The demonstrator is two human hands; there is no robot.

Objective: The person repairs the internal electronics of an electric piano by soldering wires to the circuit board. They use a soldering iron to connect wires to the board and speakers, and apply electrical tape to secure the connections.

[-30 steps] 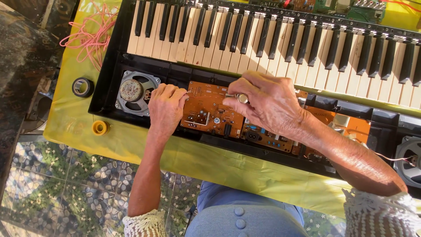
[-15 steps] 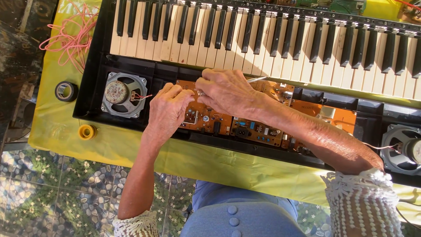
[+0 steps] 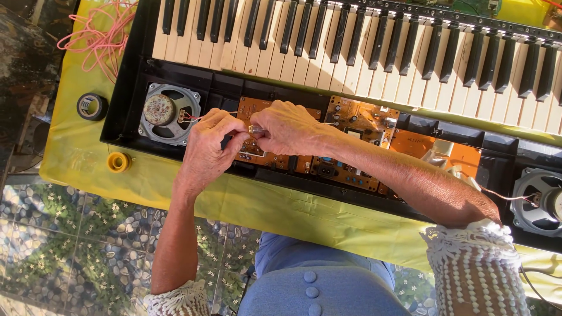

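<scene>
An opened electronic keyboard point(image 3: 363, 52) lies on a yellow cloth, its orange circuit boards point(image 3: 357, 123) exposed below the black and white keys. My left hand point(image 3: 211, 146) rests on the left end of the boards, fingers curled around something small and dark. My right hand point(image 3: 290, 129) is closed on a thin metal tool, its shiny end showing between the two hands point(image 3: 255, 129). Both hands meet just right of the left round speaker point(image 3: 170, 112).
A second speaker point(image 3: 541, 199) sits at the keyboard's right end. On the yellow cloth point(image 3: 76, 140) lie a roll of black tape point(image 3: 92, 106), a small yellow spool point(image 3: 117, 162) and a tangle of pink wire point(image 3: 99, 35). Pebble-patterned floor shows below.
Both hands have shifted left along the circuit board toward the left speaker, and have drawn together. The view has also drifted.
</scene>
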